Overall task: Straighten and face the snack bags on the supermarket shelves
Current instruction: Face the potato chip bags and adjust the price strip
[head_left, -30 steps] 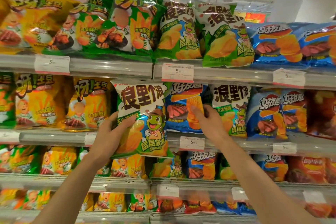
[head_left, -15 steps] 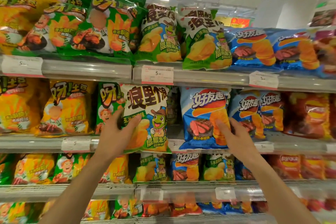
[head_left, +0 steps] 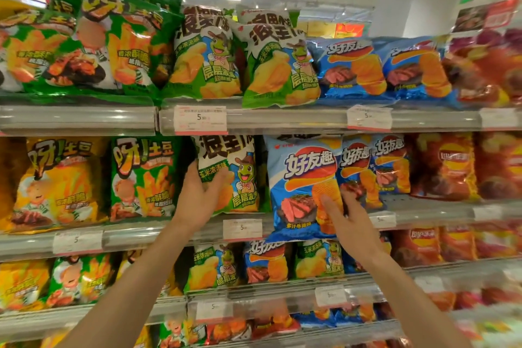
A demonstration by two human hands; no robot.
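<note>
— How much room is there around the two bags on the middle shelf [head_left: 169, 230]?

— The frog bag [head_left: 234, 175] stands upright at the shelf's front lip, just above a price tag [head_left: 242, 229]. Left of the fingers [head_left: 195, 169] holding it there is a dark gap, then a green fries bag [head_left: 142, 178]. To the right a narrow dark strip separates it from the blue chip bag [head_left: 302, 186]. The frog bag's top edge nearly meets the rail of the upper shelf [head_left: 282, 118].

— And the blue one?

— It leans forward, its bottom edge hanging over the front lip and covering part of the rail. Behind and right of the fingers [head_left: 329, 203] on it, two smaller blue bags [head_left: 375, 167] stand further back, with bare shelf floor showing beyond them.

— What are the hands doing?

— The left hand [head_left: 197, 195] grasps the frog bag's left edge, thumb across the front, the other fingers tucked behind. The right hand [head_left: 350, 220] lies on the lower right of the blue bag, fingers fairly straight and spread against the front; the thumb seems to hook round the bag's right edge, though blur makes that hard to confirm.
</note>
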